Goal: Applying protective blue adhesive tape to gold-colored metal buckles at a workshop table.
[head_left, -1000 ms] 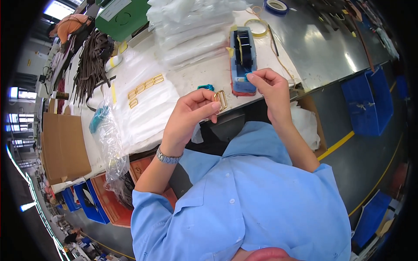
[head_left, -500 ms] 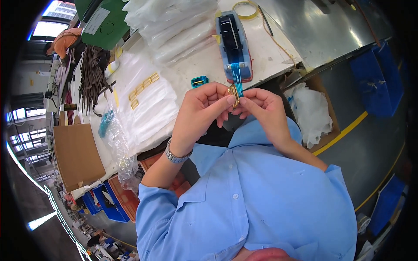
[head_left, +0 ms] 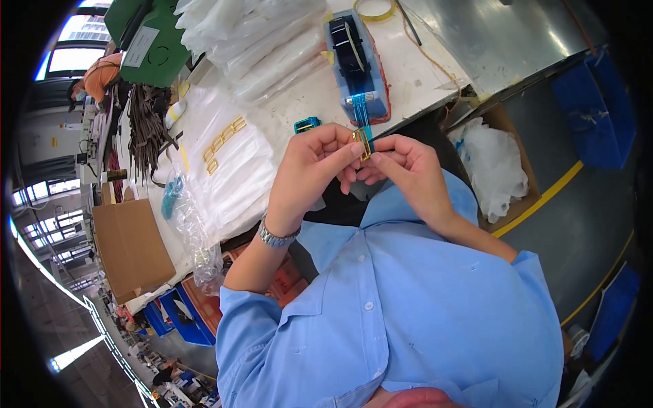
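Note:
In front of my chest I pinch a gold metal buckle [head_left: 362, 143] between both hands. My left hand [head_left: 314, 162] grips its left side, thumb on the face. The fingers of my right hand [head_left: 409, 166] are closed at its right edge. Shiny blue tape [head_left: 361, 111] runs from the blue tape dispenser [head_left: 379, 76] down to the buckle, and its lower end is partly hidden by buckle and fingers. Just beyond my left hand lies a buckle covered in blue film [head_left: 307, 124]. Further left, several gold buckles [head_left: 224, 145] lie in a row on white plastic sheeting [head_left: 238, 170].
White plastic bags [head_left: 262, 51] are piled at the back, beside a green box [head_left: 146, 41]. Dark straps [head_left: 144, 126] hang at the left, above a cardboard box [head_left: 132, 248]. A carton with white plastic [head_left: 491, 170] stands right of the table. A yellow tape roll [head_left: 374, 8] lies behind the dispenser.
The buckle has tilted and sits closer against the blue tape, with more of its frame showing. My hands remain pinched around it. The whole view has shifted slightly.

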The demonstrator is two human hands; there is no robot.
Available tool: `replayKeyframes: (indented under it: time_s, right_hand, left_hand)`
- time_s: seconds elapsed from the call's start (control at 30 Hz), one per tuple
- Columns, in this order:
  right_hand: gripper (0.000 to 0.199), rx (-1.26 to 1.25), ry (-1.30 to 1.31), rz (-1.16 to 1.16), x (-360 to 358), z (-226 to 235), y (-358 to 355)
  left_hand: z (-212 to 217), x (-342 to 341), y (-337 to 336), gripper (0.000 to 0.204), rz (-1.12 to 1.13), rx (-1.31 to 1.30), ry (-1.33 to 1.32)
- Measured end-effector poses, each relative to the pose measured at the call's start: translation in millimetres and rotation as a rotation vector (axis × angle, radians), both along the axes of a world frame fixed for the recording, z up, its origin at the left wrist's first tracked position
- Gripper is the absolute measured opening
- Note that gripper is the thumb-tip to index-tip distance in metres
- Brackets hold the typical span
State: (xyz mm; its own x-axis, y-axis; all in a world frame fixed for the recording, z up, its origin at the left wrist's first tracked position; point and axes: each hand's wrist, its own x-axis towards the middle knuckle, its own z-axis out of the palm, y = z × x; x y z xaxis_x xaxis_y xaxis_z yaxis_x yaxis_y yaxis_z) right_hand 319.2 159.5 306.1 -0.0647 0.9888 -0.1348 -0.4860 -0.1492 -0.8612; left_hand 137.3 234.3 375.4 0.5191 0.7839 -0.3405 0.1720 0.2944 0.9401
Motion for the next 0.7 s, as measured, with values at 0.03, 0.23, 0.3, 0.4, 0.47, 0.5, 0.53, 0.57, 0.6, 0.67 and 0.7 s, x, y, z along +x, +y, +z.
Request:
replayKeyframes:
  time_s: [0.03, 0.23, 0.3, 0.4, 0.47, 0.5, 0.53, 0.57, 0.6, 0.67, 0.7]
  right_hand:
    - [0.022, 0.0, 0.002, -0.001, 0, -1, -1]
    - [0.022, -0.054, 0.086, -0.016, 2, -8, 2]
    - [0.022, -0.02, 0.059, -0.029, 2, -14, 3]
    - [0.022, -0.059, 0.099, -0.014, 5, -13, 4]
    - [0.022, -0.105, 0.143, 0.006, 7, -15, 7]
    - [0.022, -0.151, 0.186, 0.025, 9, -16, 8]
    - [0.022, -0.152, 0.187, 0.024, 10, -18, 8]
    - [0.023, -0.182, 0.228, 0.055, 11, -19, 9]
    - [0.024, -0.213, 0.269, 0.085, 12, -20, 10]
    - [0.025, -0.224, 0.301, 0.105, 13, -20, 11]
    - [0.026, -0.235, 0.333, 0.127, 13, -20, 12]
  left_hand:
    - [-1, 0, 1, 0.017, -0.009, -0.008, -0.001]
    - [-3, 3, 10, 0.018, -0.047, -0.052, 0.037]
    - [-3, 6, 11, 0.018, -0.048, -0.068, 0.043]
    - [-3, 8, 13, 0.019, -0.045, -0.1, 0.019]
    - [-4, 8, 15, 0.018, -0.044, -0.121, 0.013]
    - [-5, 7, 16, 0.018, -0.044, -0.121, 0.014]
    - [-7, 6, 18, 0.018, -0.043, -0.14, 0.001]
    - [-8, 5, 18, 0.017, -0.041, -0.159, -0.012]
    - [-9, 6, 19, 0.017, -0.043, -0.159, -0.011]
    - [-10, 6, 19, 0.016, -0.03, -0.163, -0.004]
    - [-10, 6, 19, 0.016, -0.031, -0.164, -0.002]
